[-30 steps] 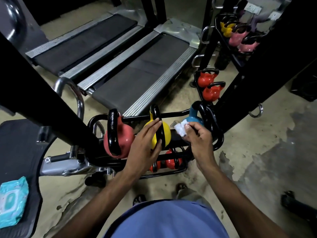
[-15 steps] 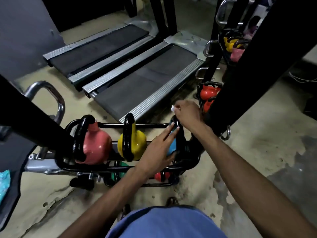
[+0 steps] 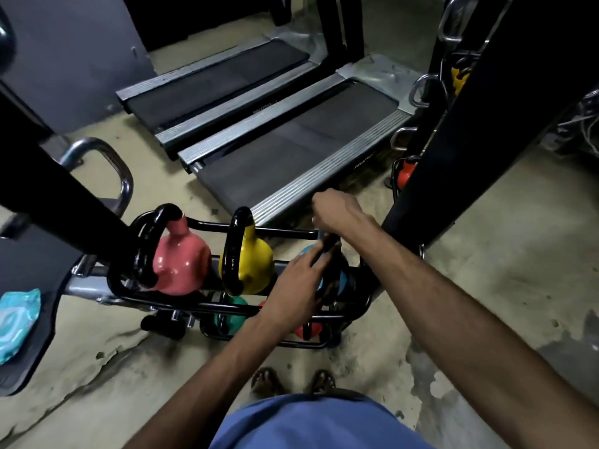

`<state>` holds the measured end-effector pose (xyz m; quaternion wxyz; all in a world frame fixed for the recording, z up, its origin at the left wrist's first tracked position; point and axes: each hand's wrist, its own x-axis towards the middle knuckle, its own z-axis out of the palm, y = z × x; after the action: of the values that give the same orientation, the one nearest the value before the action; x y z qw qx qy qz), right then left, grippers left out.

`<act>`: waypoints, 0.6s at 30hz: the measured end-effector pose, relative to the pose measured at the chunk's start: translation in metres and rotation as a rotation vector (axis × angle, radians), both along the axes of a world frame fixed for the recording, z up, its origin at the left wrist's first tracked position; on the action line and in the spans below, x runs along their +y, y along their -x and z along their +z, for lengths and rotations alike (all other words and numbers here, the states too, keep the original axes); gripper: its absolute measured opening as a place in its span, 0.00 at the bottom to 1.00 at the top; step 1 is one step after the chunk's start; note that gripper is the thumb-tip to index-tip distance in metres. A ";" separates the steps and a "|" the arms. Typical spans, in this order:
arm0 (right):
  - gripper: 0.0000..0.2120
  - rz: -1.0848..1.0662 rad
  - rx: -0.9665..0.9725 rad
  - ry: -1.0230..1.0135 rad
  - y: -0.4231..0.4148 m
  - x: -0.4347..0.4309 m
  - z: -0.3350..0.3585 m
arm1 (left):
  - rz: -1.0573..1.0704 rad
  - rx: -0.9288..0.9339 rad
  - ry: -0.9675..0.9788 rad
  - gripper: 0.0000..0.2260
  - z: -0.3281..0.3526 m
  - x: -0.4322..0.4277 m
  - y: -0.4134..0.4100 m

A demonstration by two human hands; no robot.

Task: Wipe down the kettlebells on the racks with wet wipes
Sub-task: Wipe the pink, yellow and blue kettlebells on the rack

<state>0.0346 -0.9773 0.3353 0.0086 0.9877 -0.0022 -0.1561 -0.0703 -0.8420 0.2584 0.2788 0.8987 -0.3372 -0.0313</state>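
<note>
A pink kettlebell (image 3: 181,264), a yellow kettlebell (image 3: 254,264) and a blue kettlebell (image 3: 342,280) stand in a row on the top tier of a low black rack (image 3: 282,234). My left hand (image 3: 298,283) rests on the blue kettlebell, its fingers reaching up to the black handle. My right hand (image 3: 334,212) is curled over the top of that handle. It grips a wet wipe (image 3: 313,218), of which only a pale corner shows. A green kettlebell (image 3: 238,311) and a red kettlebell (image 3: 308,330) sit on the lower tier.
A teal pack of wipes (image 3: 16,322) lies on a dark seat at the left. Two treadmills (image 3: 291,157) lie beyond the rack. A thick black post (image 3: 453,124) rises on the right, with a second rack behind it holding a red kettlebell (image 3: 405,175). A black bar (image 3: 64,196) slants across the left.
My left hand has moved from the yellow kettlebell to the blue one. My right hand has carried the wipe up over the blue kettlebell's handle. The view has shifted right.
</note>
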 end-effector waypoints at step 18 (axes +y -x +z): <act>0.07 -0.603 -0.444 -0.666 0.039 -0.004 -0.051 | -0.184 -0.011 -0.012 0.42 -0.005 0.027 0.014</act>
<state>-0.0049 -0.9812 0.2848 -0.3534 0.9016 -0.2393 0.0703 -0.0844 -0.8152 0.2532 0.2674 0.8657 -0.4198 -0.0540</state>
